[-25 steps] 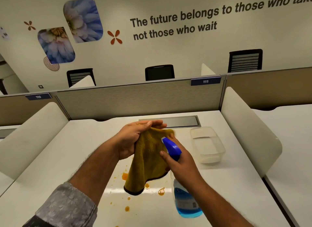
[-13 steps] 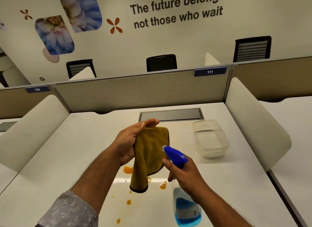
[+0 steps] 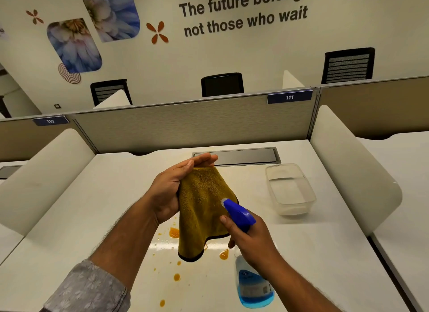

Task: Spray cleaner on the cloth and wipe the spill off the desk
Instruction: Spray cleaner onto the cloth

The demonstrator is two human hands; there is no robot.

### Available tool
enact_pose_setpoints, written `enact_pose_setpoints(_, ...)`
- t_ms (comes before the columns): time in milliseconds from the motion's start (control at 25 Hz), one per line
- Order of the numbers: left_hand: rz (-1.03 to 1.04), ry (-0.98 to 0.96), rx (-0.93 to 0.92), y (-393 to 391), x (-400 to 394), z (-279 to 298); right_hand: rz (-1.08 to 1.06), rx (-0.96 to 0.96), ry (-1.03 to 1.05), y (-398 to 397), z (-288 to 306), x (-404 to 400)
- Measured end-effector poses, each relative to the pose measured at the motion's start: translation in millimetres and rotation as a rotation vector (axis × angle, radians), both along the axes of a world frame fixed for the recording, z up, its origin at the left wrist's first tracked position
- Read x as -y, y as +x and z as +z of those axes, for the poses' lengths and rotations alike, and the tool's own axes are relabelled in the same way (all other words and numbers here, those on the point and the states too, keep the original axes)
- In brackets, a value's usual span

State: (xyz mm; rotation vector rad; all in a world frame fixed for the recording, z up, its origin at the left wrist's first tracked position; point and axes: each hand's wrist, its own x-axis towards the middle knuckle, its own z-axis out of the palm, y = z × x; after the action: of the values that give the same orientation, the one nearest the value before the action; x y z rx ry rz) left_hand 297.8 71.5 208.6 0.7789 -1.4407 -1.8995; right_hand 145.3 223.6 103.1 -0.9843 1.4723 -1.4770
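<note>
A mustard-yellow cloth (image 3: 204,209) with a dark hem hangs from my left hand (image 3: 173,188), which pinches its top edge above the white desk (image 3: 104,218). My right hand (image 3: 250,237) grips the spray bottle (image 3: 254,286), clear with blue liquid. Its blue nozzle (image 3: 234,209) touches or nearly touches the cloth's right side, and one finger rests on the trigger. Orange spill drops (image 3: 174,232) dot the desk under and below the cloth; the cloth hides part of the spill.
A clear plastic container (image 3: 290,191) stands to the right on the desk. A grey cable hatch (image 3: 243,156) lies at the back edge. White side dividers (image 3: 348,167) flank the desk and a grey partition (image 3: 185,126) closes the back.
The cloth has opened out wider in my left hand, whose fingers are now straighter. The bottle's nozzle stays pointed at the cloth. The view has tilted slightly.
</note>
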Motion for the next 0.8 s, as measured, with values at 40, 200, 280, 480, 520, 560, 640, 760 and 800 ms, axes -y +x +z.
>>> enact_pose_setpoints(40,-0.006,0.001,0.004,-0.1,-0.1,0.2,-0.004,-0.004,-0.001,-0.6,0.7,-0.5)
enact_pose_setpoints(200,0.014,0.004,0.028,-0.2,-0.2,1.7,0.024,-0.044,0.009,-2.4,1.2,-6.0)
enact_pose_setpoints(280,0.024,0.009,0.022,1.6,-0.5,2.9,0.026,-0.056,0.011,-4.0,-0.3,-11.0)
enact_pose_setpoints(480,0.014,0.027,-0.006,6.7,-4.1,3.8,-0.047,-0.023,0.02,-14.6,-2.9,-20.1)
enact_pose_setpoints(520,0.004,0.033,-0.01,6.5,-6.1,3.3,-0.055,-0.021,0.018,-16.5,-1.9,-21.2)
enact_pose_setpoints(560,-0.005,0.038,-0.012,6.3,-8.5,2.7,-0.058,-0.025,0.013,-17.9,-1.1,-22.0)
enact_pose_setpoints(640,-0.018,0.047,-0.014,5.4,-13.6,1.6,-0.051,-0.048,0.003,-19.6,-1.1,-23.1)
enact_pose_setpoints(760,-0.017,0.065,-0.026,4.1,-19.0,1.0,-0.038,-0.064,0.001,-21.3,-5.0,-22.7)
enact_pose_setpoints(800,-0.015,0.068,-0.03,4.1,-20.2,1.2,-0.041,-0.067,-0.002,-23.0,-7.4,-22.5)
